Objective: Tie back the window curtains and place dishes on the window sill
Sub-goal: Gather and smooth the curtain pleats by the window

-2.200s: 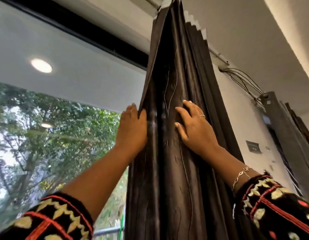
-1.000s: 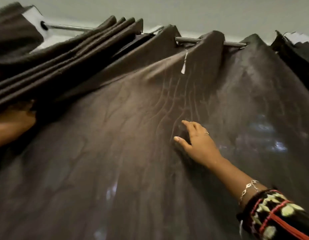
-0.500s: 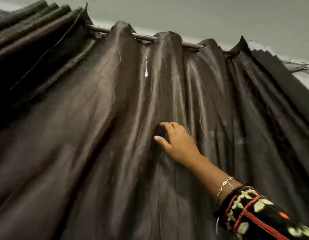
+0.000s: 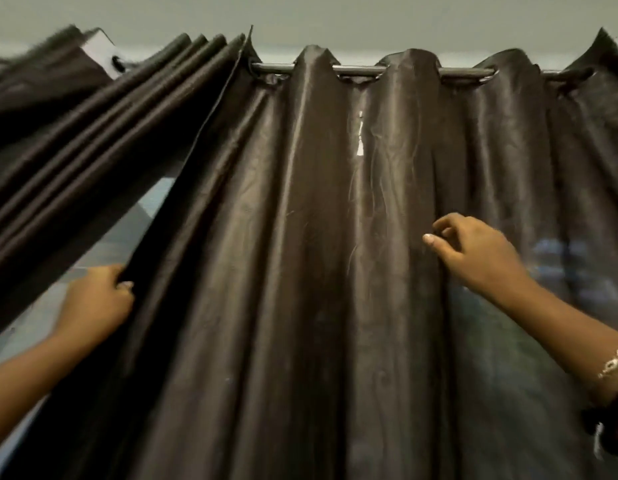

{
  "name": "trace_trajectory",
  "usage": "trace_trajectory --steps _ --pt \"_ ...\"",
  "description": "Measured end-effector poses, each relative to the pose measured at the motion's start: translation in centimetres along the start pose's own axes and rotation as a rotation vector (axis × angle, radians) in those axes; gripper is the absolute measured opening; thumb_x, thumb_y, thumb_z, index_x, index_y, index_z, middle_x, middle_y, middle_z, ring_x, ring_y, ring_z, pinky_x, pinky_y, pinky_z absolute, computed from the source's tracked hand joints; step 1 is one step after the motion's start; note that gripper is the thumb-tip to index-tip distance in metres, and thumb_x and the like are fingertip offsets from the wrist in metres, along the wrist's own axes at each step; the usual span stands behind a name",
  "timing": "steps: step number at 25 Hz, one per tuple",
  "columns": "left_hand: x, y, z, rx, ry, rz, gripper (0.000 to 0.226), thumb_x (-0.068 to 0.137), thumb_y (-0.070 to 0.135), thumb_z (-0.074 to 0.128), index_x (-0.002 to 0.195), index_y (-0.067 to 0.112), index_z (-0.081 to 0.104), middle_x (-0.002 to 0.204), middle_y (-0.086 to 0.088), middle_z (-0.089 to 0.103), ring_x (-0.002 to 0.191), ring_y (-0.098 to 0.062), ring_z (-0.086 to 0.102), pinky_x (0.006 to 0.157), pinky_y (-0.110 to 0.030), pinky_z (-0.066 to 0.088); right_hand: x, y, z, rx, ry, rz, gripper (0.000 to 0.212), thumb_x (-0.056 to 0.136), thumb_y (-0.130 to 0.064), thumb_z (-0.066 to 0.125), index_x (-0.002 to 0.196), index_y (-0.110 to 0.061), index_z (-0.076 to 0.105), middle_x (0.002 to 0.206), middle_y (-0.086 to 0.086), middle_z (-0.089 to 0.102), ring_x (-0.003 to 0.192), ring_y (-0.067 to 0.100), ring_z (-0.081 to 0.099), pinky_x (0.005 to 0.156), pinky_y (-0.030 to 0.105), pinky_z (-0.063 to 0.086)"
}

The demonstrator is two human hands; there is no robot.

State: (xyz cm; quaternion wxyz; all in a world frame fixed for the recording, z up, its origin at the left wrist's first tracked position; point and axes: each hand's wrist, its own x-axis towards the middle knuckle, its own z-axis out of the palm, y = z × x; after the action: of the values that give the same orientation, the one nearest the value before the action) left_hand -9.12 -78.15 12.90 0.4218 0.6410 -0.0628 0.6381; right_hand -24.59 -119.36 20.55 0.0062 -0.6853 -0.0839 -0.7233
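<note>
The curtain (image 4: 300, 237) hangs from the rod (image 4: 358, 68), folds running vertically (long axis top to bottom). Fingers of left hand (image 4: 96, 303) grip its left edge; fingers of right hand (image 4: 480, 252) pinch a central fold.

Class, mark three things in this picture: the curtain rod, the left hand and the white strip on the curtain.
curtain rod (image 4: 358, 69): head view, bare stretch between two folds.
left hand (image 4: 96, 303): head view, back of the hand gripping the curtain (image 4: 266, 271) edge.
white strip (image 4: 360, 148): head view, its lower end.
</note>
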Motion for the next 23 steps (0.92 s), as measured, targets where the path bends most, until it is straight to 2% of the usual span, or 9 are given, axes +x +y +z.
trace_trajectory --steps 2,4,5,7,10,14,17,19,23 --pt "-0.8 0.9 -0.4 0.06 -0.022 0.036 0.013 0.086 -0.003 0.052 0.076 -0.003 0.059 0.081 -0.032 0.062 0.082 -0.045 0.059 0.066 -0.04 0.04 0.3 -3.6 0.8 0.025 0.031 -0.007 0.036 0.091 -0.043 0.048 0.098 -0.01 0.06 0.097 0.011 0.062 0.091 0.029 0.057 0.07 0.034 0.041" --pt "-1.5 1.2 -1.2 0.078 -0.067 0.074 0.021 0.086 -0.004 0.051 0.067 0.003 0.052 0.077 -0.032 0.061 0.081 -0.044 0.059 0.063 -0.038 0.035 0.7 -8.4 2.0 -0.032 0.015 0.002 0.05 0.089 -0.058 0.038 0.078 -0.012 0.057 0.08 0.007 0.06 0.08 0.028 0.056 0.059 0.031 0.038" --pt "-1.5 1.1 -1.4 0.086 -0.077 0.08 0.021 0.086 -0.004 0.051 0.067 0.003 0.053 0.078 -0.032 0.062 0.082 -0.045 0.06 0.063 -0.037 0.034 0.9 -10.9 2.7 -0.07 -0.008 0.017 0.059 0.085 -0.068 0.033 0.066 -0.014 0.05 0.07 0.004 0.054 0.073 0.027 0.053 0.054 0.029 0.034" --pt "-2.0 1.2 -1.5 0.082 -0.075 0.09 0.015 0.086 -0.003 0.051 0.078 -0.003 0.063 0.083 -0.033 0.064 0.086 -0.045 0.06 0.065 -0.036 0.034 1.7 -15.4 4.0 -0.095 -0.062 0.047 0.068 0.075 -0.081 0.026 0.058 -0.016 0.039 0.06 0.002 0.045 0.064 0.025 0.048 0.049 0.027 0.028" --pt "-2.8 1.2 -1.3 0.097 -0.067 0.127 0.019 0.088 0.0 0.05 0.097 -0.003 0.066 0.091 -0.033 0.065 0.093 -0.045 0.059 0.067 -0.036 0.038 3.0 -18.7 5.9 -0.128 -0.172 0.103 0.071 0.073 -0.083 0.028 0.06 -0.014 0.04 0.064 0.002 0.048 0.071 0.026 0.054 0.055 0.028 0.035" --pt "-2.4 -0.3 -1.6 0.114 -0.103 0.14 0.021 0.091 0.006 0.046 0.1 -0.001 0.064 0.088 -0.03 0.065 0.09 -0.042 0.06 0.07 -0.043 0.046 3.4 -20.2 8.3 -0.198 -0.237 0.166 0.065 0.079 -0.074 0.038 0.083 -0.012 0.058 0.082 0.007 0.057 0.092 0.031 0.061 0.062 0.029 0.038" --pt "-2.2 -1.2 -2.1 0.09 -0.098 0.159 0.018 0.091 0.007 0.047 0.092 -0.004 0.061 0.085 -0.029 0.064 0.086 -0.042 0.061 0.07 -0.044 0.048 3.6 -20.1 9.3 -0.189 -0.214 0.178 0.04 0.087 -0.047 0.048 0.099 -0.01 0.06 0.105 0.011 0.064 0.099 0.033 0.06 0.067 0.031 0.038" --pt "-2.2 -1.5 -2.3 0.074 -0.101 0.16 0.02 0.092 0.008 0.048 0.098 -0.006 0.061 0.091 -0.03 0.065 0.089 -0.042 0.06 0.075 -0.046 0.049 3.7 -20.1 9.7 -0.13 -0.225 0.155 0.027 0.089 -0.027 0.048 0.102 -0.006 0.058 0.11 0.016 0.062 0.102 0.036 0.058 0.072 0.033 0.039" --pt "-2.1 -1.7 -2.3 0.046 -0.121 0.165 0.023 0.092 0.01 0.047 0.103 -0.006 0.061 0.095 -0.028 0.065 0.094 -0.042 0.058 0.077 -0.045 0.048 3.3 -23.4 10.6 -0.1 -0.159 0.008 0.02 0.09 -0.015 0.044 0.095 -0.003 0.059 0.105 0.018 0.064 0.098 0.038 0.058 0.068 0.032 0.036"
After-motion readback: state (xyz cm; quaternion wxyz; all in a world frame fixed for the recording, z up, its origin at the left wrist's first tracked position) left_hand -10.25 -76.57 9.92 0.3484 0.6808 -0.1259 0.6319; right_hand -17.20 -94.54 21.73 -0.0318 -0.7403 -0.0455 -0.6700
